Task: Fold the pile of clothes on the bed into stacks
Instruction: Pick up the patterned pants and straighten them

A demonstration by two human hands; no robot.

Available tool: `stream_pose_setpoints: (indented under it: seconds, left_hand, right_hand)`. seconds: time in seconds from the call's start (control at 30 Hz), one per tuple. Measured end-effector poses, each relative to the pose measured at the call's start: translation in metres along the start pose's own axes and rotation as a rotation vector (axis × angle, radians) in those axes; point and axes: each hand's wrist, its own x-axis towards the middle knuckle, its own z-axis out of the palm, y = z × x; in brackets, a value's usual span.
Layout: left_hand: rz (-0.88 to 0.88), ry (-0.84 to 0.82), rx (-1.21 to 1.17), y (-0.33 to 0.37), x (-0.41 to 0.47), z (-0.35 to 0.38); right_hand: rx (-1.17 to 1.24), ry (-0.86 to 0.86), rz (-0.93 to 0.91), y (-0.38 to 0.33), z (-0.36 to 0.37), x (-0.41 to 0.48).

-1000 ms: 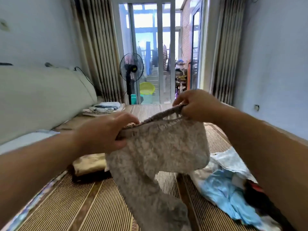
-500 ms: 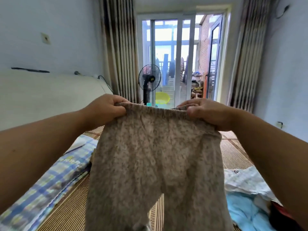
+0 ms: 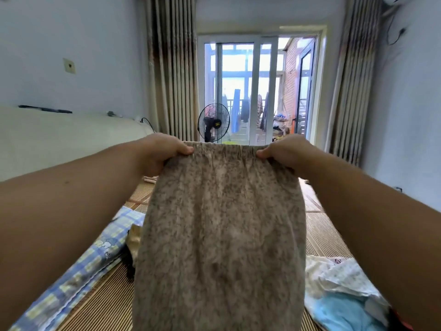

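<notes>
Currently held: one speckled grey-brown garment (image 3: 222, 235), raised in front of me above the bed (image 3: 327, 237). My left hand (image 3: 160, 154) is closed on the left end of its elastic waistband, my right hand (image 3: 286, 152) closed on the right end, thumbs forward. Loose clothes pile (image 3: 338, 295) lies lower right on the mat.

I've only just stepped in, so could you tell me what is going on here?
A person is sorting laundry on a bed. The left hand and right hand hold up a fuzzy brown-grey pair of trousers by the waistband, spread flat and hanging down. Unfolded clothes lie heaped at the lower right on the woven mat.
</notes>
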Motion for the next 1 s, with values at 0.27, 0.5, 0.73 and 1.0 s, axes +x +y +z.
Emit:
stream_pose_setpoints:
  seconds: [0.27,0.5,0.73,1.0]
  left_hand:
    - [0.201,0.066,-0.265,0.044,-0.003,0.075]
    - [0.544,0.125,0.118,0.035,-0.021,0.069]
    - [0.298,-0.094,-0.047,-0.009,0.007,0.051]
    - [0.175,-0.474,-0.239,-0.02,0.013,0.045]
  right_hand:
    - [0.369,0.034,-0.17,-0.03,0.039,-0.007]
    - [0.406,-0.039,-0.294,-0.023,0.024,-0.006]
    - [0.506,-0.386,-0.308,-0.035,0.006,-0.018]
    - [0.365,-0.417,-0.187,-0.019,-0.01,-0.02]
